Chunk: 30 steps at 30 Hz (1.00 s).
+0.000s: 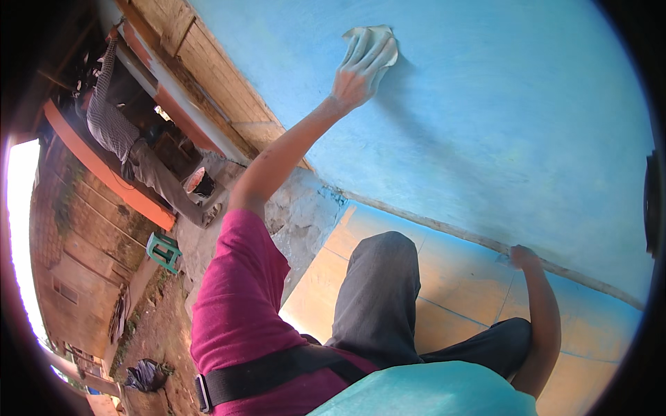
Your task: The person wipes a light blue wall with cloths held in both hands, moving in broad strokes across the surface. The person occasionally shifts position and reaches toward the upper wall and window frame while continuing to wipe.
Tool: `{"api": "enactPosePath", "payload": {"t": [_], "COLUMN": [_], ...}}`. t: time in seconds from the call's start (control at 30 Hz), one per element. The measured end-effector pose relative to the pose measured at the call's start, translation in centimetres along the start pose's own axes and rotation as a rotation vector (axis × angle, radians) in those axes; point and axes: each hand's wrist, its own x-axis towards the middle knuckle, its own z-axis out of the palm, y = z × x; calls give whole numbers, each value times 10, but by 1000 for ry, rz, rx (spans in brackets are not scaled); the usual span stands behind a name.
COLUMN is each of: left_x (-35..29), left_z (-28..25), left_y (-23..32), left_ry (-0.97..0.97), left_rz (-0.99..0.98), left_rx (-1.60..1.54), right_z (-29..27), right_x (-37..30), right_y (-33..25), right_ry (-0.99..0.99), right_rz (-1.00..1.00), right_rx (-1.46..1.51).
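My left hand reaches far out and lies flat on a pale crumpled sheet, pressing it against the light blue painted wall. Its fingers are spread over the sheet. My right hand rests low at the seam where the wall meets the yellowish tiled floor. Its fingers are turned away, so I cannot tell whether it holds anything. My bent knee in dark grey trousers sits between the two arms.
A wooden door frame borders the wall on the left. Beyond it stand another person in a checked shirt, a bucket and a green stool. A rough concrete step drops to dirt ground with a dark bag.
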Motion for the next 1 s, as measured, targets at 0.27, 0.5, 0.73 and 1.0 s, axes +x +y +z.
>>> {"api": "enactPosePath", "payload": {"t": [0.27, 0.5, 0.73, 1.0], "left_x": [-29, -13, 1, 38], "left_z": [-23, -7, -15, 14], "left_y": [-75, -11, -40, 57], "left_ry": [58, -41, 123, 52], "left_rz": [-68, -22, -238, 50], "left_rx": [189, 43, 117, -47], "right_z": [-4, 1, -10, -5], "right_x": [-11, -17, -9, -22], "right_y": [6, 8, -5, 11], "right_ry": [13, 31, 41, 21], "right_rz": [32, 32, -38, 56], "right_rx": [-49, -146, -33, -113]}}
